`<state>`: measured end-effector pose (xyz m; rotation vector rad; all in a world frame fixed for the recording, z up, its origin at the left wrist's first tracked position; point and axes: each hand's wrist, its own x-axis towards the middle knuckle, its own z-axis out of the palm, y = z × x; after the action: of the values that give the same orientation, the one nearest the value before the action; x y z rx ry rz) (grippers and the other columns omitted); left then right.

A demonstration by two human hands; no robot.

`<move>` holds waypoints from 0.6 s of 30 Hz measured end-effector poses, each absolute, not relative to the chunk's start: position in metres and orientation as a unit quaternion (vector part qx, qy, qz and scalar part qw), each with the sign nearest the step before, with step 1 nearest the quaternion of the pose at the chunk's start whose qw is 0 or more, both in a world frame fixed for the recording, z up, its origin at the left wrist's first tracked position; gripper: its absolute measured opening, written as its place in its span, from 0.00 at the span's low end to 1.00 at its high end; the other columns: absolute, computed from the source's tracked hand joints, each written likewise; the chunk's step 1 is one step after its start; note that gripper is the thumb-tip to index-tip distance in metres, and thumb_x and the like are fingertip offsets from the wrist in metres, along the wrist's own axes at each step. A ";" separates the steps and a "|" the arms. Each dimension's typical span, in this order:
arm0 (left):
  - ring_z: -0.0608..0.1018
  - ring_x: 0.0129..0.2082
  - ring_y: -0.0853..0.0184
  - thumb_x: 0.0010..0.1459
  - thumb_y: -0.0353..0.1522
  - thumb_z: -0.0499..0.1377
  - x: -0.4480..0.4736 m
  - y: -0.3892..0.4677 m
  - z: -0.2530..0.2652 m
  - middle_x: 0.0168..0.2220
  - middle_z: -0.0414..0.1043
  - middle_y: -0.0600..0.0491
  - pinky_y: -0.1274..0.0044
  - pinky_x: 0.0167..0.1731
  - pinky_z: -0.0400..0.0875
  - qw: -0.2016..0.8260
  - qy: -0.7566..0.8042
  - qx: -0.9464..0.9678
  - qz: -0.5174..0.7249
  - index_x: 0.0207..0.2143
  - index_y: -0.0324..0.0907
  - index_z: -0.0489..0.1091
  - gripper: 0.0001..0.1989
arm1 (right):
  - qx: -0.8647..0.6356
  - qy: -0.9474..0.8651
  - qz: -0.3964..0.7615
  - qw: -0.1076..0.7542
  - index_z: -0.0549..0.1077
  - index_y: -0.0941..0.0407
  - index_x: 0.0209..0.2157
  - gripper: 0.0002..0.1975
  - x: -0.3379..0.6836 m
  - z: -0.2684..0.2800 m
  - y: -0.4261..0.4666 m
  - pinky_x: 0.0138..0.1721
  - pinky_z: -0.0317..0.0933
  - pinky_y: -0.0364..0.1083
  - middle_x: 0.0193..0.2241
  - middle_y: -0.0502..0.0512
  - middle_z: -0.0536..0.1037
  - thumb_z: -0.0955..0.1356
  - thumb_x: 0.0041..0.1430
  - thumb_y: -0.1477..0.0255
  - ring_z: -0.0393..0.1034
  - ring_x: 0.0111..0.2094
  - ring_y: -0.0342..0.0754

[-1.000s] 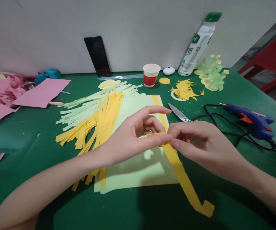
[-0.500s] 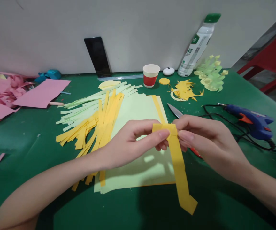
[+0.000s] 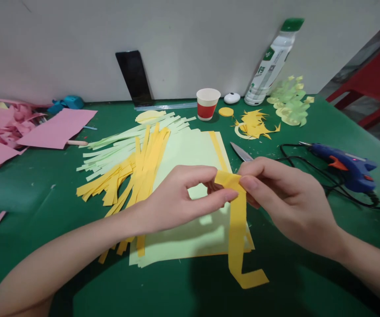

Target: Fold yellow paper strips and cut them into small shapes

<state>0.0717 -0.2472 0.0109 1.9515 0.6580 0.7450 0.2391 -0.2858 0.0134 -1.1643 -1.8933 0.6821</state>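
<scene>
A folded yellow paper strip (image 3: pixel 237 220) is held up between my hands, its long tail hanging down and bent to the right at the bottom. My left hand (image 3: pixel 190 193) pinches the strip's upper left end between thumb and fingers. With thumb and forefinger, my right hand (image 3: pixel 282 198) grips the fold at the top right. Beneath them lies a stack of pale green paper sheets (image 3: pixel 190 242). Scissors (image 3: pixel 241 152) lie partly hidden under my right hand, only the blades showing. Yellow strips (image 3: pixel 152 163) and light green strips (image 3: pixel 111 152) are piled to the left.
A blue glue gun (image 3: pixel 345 165) with a looping black cord lies right. Along the wall stand a phone (image 3: pixel 134 79), a paper cup (image 3: pixel 207 105) and a leaning bottle (image 3: pixel 269 66). Yellow scraps (image 3: pixel 256 124) lie near pale green paper flowers (image 3: pixel 292 101). Pink paper (image 3: pixel 60 127) sits left.
The strip's top has turned and tilted, and its hanging tail has swung left, with the lower bend opened out. My left thumb has shifted slightly right and down.
</scene>
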 end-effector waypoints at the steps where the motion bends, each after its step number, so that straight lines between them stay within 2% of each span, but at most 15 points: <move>1: 0.61 0.19 0.75 0.55 0.32 0.56 0.072 -0.247 0.011 0.18 0.60 0.58 0.80 0.21 0.58 0.449 0.259 0.798 0.308 0.18 0.39 0.61 0.13 | -0.458 -0.750 0.264 0.397 0.61 0.55 0.24 0.10 0.239 0.013 -0.287 0.17 0.48 0.40 0.17 0.45 0.62 0.60 0.59 0.77 0.54 0.18 0.38; 5: 0.60 0.19 0.76 0.55 0.30 0.56 0.071 -0.249 0.011 0.18 0.59 0.59 0.81 0.20 0.57 0.426 0.245 0.807 0.328 0.17 0.39 0.59 0.14 | -0.455 -0.750 0.287 0.384 0.60 0.54 0.26 0.10 0.242 0.009 -0.289 0.19 0.50 0.39 0.19 0.45 0.61 0.59 0.61 0.76 0.53 0.20 0.38; 8: 0.61 0.18 0.75 0.55 0.30 0.56 0.071 -0.250 0.012 0.17 0.60 0.58 0.81 0.19 0.57 0.425 0.257 0.803 0.331 0.17 0.39 0.59 0.15 | -0.433 -0.739 0.329 0.397 0.60 0.55 0.25 0.13 0.245 0.007 -0.288 0.21 0.50 0.40 0.20 0.46 0.60 0.55 0.65 0.72 0.53 0.21 0.39; 10: 0.62 0.18 0.75 0.55 0.31 0.56 0.070 -0.250 0.013 0.17 0.61 0.57 0.81 0.19 0.57 0.429 0.262 0.801 0.327 0.17 0.39 0.61 0.15 | -0.413 -0.749 0.334 0.397 0.60 0.55 0.24 0.14 0.246 0.008 -0.286 0.20 0.49 0.40 0.19 0.46 0.60 0.55 0.64 0.70 0.52 0.20 0.39; 15: 0.66 0.20 0.75 0.57 0.30 0.54 0.068 -0.250 0.014 0.19 0.66 0.57 0.81 0.21 0.60 0.476 0.246 0.785 0.312 0.19 0.39 0.64 0.13 | -0.428 -0.770 0.304 0.363 0.62 0.56 0.23 0.11 0.244 0.012 -0.286 0.19 0.47 0.40 0.18 0.45 0.61 0.60 0.59 0.77 0.52 0.19 0.38; 18: 0.69 0.23 0.73 0.60 0.30 0.49 0.066 -0.250 0.015 0.21 0.67 0.55 0.81 0.25 0.64 0.513 0.225 0.772 0.299 0.21 0.40 0.65 0.15 | -0.416 -0.770 0.306 0.375 0.63 0.56 0.22 0.12 0.244 0.013 -0.287 0.20 0.49 0.40 0.18 0.46 0.63 0.60 0.59 0.76 0.54 0.20 0.38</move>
<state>0.0664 -0.2497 0.0147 1.8571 0.5408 0.7201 0.2437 -0.2869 0.0134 -1.0657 -1.9711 0.7827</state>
